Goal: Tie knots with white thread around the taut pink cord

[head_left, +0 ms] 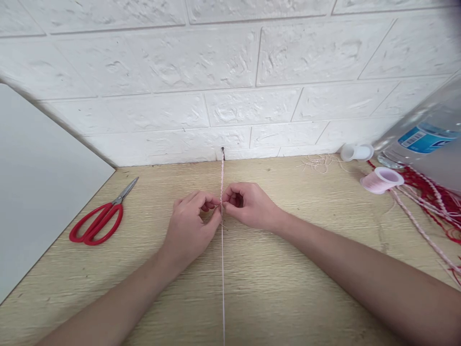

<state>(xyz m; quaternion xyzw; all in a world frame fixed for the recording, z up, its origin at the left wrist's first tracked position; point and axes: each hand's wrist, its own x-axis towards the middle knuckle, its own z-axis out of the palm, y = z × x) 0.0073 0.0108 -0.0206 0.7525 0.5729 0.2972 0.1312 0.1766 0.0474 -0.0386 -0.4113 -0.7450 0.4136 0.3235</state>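
Observation:
A pale pink braided cord [222, 174] runs down from a dark hook or hole [223, 150] at the foot of the wall. Below the braid a straight pink strand [223, 278] stretches toward the near edge of the view. My left hand [192, 222] pinches thin thread at the lower end of the braid, from its left side. From the right, my right hand [249, 204] pinches at the same spot, thumb and index finger together. The fingertips of both hands nearly meet there, and a fine loose thread end shows just beneath them.
Red-handled scissors [103, 218] lie on the wooden table [154, 307] at left, beside a white panel [43, 187]. At right are a pink thread spool [382, 180], a white spool [356, 152], loose threads [320, 163], a water bottle [418, 144] and red and pink cords [437, 197].

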